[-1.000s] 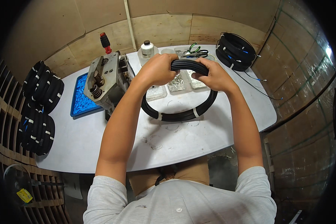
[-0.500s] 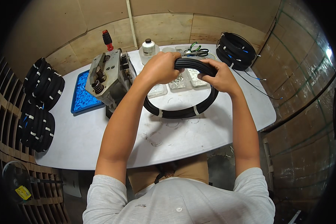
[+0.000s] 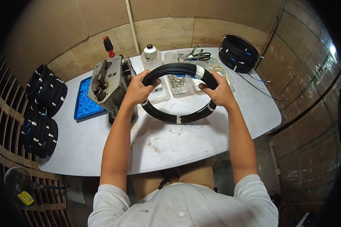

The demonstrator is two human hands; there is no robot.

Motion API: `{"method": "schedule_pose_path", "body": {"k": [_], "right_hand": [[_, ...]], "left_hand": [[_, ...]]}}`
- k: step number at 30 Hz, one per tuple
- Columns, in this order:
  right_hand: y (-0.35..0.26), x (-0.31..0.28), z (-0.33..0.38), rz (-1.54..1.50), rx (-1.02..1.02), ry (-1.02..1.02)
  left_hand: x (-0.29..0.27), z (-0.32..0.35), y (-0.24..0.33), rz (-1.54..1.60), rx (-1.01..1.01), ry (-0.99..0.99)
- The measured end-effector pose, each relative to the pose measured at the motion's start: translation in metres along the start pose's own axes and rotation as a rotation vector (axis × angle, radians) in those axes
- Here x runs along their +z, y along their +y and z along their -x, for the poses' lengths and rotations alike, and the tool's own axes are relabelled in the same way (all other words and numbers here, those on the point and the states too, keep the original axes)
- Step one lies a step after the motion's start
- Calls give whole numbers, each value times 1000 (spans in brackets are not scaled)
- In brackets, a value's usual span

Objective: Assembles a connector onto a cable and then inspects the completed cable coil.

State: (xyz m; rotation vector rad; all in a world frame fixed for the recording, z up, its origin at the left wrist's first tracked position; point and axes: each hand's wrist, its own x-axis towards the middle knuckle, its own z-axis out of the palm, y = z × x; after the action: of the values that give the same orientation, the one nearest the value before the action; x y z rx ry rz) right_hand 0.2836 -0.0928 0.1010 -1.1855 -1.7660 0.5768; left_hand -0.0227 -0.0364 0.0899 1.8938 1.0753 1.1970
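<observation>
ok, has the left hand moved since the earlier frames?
Yes. Judged against the machine, the left hand, holding the coil, has shifted left, closer to it, and lower in the view.

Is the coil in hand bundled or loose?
Bundled: the black cable coil forms a ring, its turns lying close together, with white bands wrapped around it, gripped by the left hand and right hand.

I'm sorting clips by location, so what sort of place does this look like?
Probably a cable-assembly bench in a workshop: the held black cable coil, the metal bench machine and the blue tray of small blue parts suggest it.
</observation>
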Motion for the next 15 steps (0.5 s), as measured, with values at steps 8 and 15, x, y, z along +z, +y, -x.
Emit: {"method": "schedule_pose_path", "body": {"k": [8,15], "right_hand": [[-21,8,-14,-12,-42,-17],[-13,14,-15,-12,-106,106]], "left_hand": [[-5,-11,49,-191,115,-160],[-8,-12,43,-43,136,-201]]}}
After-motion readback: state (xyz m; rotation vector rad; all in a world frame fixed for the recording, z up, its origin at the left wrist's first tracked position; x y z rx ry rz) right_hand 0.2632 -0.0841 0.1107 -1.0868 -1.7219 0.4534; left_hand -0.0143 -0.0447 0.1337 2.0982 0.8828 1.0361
